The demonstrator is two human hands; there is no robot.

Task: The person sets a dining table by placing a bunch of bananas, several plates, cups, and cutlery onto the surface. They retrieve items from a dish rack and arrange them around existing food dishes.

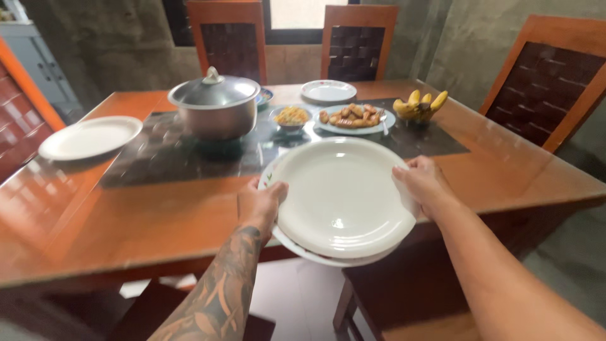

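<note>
Left hand (262, 203) and right hand (421, 183) each closed on opposite rims of 2 stacked plates (341, 196), held level between them over the table (158, 215) edge.

- bench (158, 221): glossy orange-brown wood, dark centre panel
- lidded metal pot (215, 107) mid-left
- empty white plate (90, 137) far left, another plate (328, 91) at far edge
- small bowl (291, 117), plate of fried food (353, 117), bananas (419, 104) to the right

Pot (216, 107) sits mid-table (126, 215), a plate (90, 137) to its left, bananas (420, 105) far right
</note>
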